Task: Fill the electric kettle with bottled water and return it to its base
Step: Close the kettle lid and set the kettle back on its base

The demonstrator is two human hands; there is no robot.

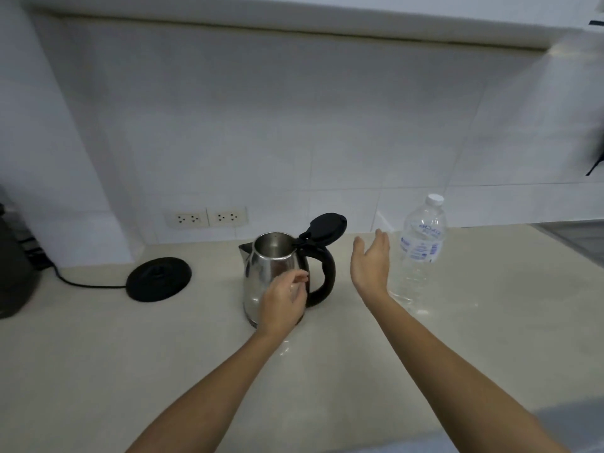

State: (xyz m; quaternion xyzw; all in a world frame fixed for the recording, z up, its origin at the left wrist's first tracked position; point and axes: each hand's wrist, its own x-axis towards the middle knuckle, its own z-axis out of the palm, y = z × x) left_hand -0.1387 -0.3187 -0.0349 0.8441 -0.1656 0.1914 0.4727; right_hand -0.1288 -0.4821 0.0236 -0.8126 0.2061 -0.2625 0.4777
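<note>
Two steps look done: the steel electric kettle (276, 276) stands off its base (159, 278) on the counter (457, 338), lid (327, 227) flipped up. Filling remains; the capped water bottle (420, 253) stands untouched beside the spread right hand (371, 264). The left hand (283, 302) hovers loosely curled, its grip empty, before the kettle.

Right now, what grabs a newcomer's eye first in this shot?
The steel kettle at the counter's center, its black lid flipped open, off its round black base to the left. The left hand hovers at the kettle's front, empty. The right hand is open, beside a capped clear water bottle standing right of the kettle.
</note>
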